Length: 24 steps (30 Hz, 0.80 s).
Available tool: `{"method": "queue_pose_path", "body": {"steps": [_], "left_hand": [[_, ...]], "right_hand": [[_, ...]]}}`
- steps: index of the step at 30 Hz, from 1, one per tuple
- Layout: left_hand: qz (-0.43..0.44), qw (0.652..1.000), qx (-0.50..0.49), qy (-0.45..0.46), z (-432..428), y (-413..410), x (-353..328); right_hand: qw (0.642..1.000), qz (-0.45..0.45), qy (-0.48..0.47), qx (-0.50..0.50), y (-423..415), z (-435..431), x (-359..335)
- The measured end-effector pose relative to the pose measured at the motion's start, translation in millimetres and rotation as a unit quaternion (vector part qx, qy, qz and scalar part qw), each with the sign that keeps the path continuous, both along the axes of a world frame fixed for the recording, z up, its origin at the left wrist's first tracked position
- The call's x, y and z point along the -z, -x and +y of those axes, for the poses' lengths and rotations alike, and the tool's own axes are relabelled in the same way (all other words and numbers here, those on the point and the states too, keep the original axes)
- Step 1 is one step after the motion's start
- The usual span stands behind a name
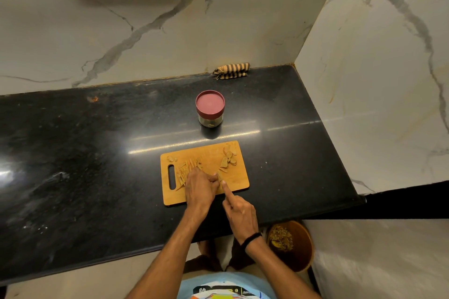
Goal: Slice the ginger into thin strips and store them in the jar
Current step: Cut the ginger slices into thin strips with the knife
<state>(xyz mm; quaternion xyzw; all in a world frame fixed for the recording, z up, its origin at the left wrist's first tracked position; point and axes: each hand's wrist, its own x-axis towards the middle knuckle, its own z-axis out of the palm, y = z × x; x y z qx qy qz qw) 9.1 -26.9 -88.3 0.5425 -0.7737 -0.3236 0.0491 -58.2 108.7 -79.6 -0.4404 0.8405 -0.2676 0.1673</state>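
Task material lies on the wooden cutting board [237, 183], which sits on the black worktop [97, 153]. The ginger strips [187, 168] are heaped at the board's left end, near the handle slot. The uncut ginger slabs [228, 160] are at its far right corner. The jar [210, 120] stands behind the board, apart from it, with its maroon lid [210, 103] on.

The left hand [199, 189] has its grip curled, fingertips down on the board just beside the blade. We cannot tell whether a piece is pinned beneath, because the hand covers that spot. The right hand [240, 213] has its grip wrapped round the knife [220, 177], forefinger laid along the spine.

Handling, our judgement: ginger is light, firm and fibrous, and its cut faces are damp, so the slabs may skid. We would lay each on a flat face and hold it from above, fingertips tucked back. The strips look thin and should be gathered in a loose pinch.

Hidden or unclear: the knife handle, most of the blade, the strip thickness, and the jar's contents.
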Motion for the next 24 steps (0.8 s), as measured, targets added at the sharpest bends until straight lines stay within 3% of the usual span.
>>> {"method": "queue_pose_path", "body": {"steps": [7,16,20,24], "left_hand": [[0.003,1.0,0.009,0.015,3.0,-1.9,-3.6],[-0.035,0.999,-0.009,0.017,4.7,1.8,-16.5],[-0.03,0.999,0.01,0.04,6.3,-1.6,-23.0],[-0.011,0.999,0.012,0.036,10.4,-2.6,-24.7]], "right_hand": [[1.0,-0.008,-0.016,-0.009,0.9,-13.3,2.4],[0.994,0.084,-0.061,-0.038,-9.8,38.3,5.6],[0.999,0.014,-0.031,-0.022,-8.0,40.5,-0.1],[1.0,0.002,-0.007,-0.023,-2.6,18.1,-2.2]]}}
